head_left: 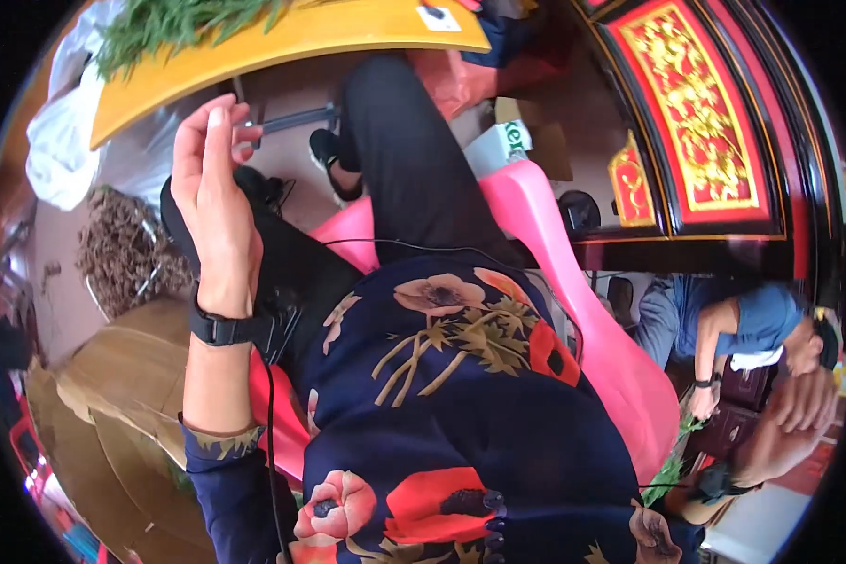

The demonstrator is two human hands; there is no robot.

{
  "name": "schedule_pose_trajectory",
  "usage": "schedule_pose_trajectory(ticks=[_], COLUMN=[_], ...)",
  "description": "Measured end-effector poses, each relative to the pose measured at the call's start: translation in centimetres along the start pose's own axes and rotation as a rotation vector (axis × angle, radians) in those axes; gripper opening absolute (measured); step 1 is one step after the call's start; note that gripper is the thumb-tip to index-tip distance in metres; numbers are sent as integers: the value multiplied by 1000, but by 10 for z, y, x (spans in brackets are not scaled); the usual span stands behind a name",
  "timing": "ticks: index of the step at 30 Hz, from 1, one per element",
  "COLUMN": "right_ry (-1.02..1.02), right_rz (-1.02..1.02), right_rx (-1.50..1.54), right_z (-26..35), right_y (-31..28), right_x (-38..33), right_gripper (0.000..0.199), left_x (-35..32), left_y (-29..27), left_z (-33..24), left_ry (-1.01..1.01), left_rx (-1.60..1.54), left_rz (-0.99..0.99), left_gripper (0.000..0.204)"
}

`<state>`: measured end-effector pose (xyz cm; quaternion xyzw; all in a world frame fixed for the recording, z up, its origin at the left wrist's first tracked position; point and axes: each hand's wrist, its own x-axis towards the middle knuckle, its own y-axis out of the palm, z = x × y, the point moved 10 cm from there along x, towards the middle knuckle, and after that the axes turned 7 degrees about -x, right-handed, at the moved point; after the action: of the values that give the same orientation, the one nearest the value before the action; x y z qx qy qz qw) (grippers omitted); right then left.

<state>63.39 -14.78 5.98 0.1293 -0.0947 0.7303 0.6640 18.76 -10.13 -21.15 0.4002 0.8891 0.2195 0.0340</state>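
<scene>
Seated worker, seen from above. The 2 hands are raised and well apart. The left hand (218, 193) appears empty, its fingers loosely bent, near the edge of a yellow table (338, 35). The right hand (791, 425) lifts at the far right rim, fingers curled; blur and lens distortion there leave it uncertain whether anything is held. Feathery green stems (183, 33) lie on the table, beyond the left fingers. A brown fibrous bundle (127, 249) sits on the floor at left, near flattened cardboard (127, 385). At right, beside the pink chair (620, 376), a co-worker's hand (703, 402) is at more greenery (672, 470). Step in hand, as judged: a pause between handlings; contact with the stems would call for the left hand to extend over the table edge.
</scene>
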Motion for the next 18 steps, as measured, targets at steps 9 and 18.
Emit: schedule_pose_trajectory(ticks=[9, 18], right_ry=[893, 1276], right_rz=[342, 1003], right_rx=[157, -158], right_z=[-206, -491], right_y=[152, 344], right_x=[33, 40], right_gripper=[34, 22], left_x=[12, 22], left_y=[4, -47], left_z=[-27, 31], left_ry=[376, 433], left_rx=[1056, 1843], left_rz=[224, 251], left_gripper=[24, 25])
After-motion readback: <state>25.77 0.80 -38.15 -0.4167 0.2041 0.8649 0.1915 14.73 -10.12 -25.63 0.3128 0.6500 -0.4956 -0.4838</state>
